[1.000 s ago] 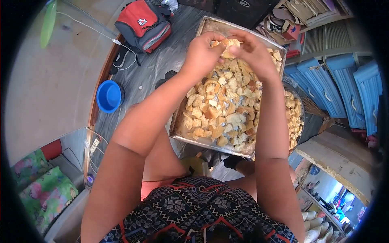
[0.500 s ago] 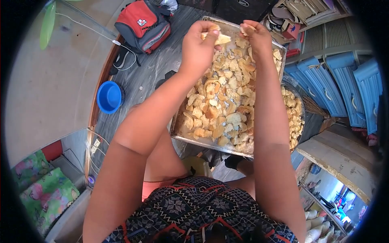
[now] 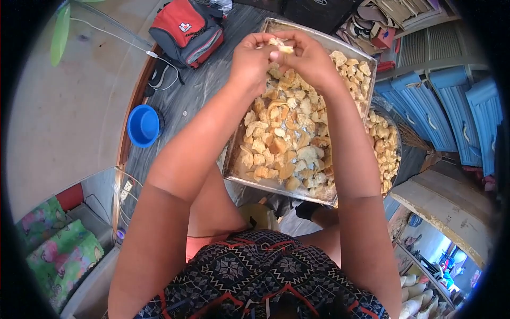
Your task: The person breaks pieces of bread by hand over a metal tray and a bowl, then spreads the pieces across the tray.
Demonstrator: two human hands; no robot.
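A piece of bread (image 3: 281, 47) is pinched between my two hands over the far end of a metal tray (image 3: 249, 184). My left hand (image 3: 251, 59) has its fingers closed on the bread from the left. From the other side my right hand (image 3: 307, 57) grips it too, the fingertips of both hands nearly meeting. Torn bread pieces (image 3: 287, 138) lie spread across the tray below, some with brown crust, others pale. My right forearm hides part of the tray's right side.
Beside the tray on the right stands a round container of bread pieces (image 3: 383, 146). A blue basin (image 3: 144, 126) and a red and grey backpack (image 3: 186, 34) are on the floor at left. Blue louvred doors (image 3: 427, 111) line the right.
My hands have come together from a spread position. My right hand has moved left to meet my left hand at the bread, uncovering bread pieces at the tray's upper right.
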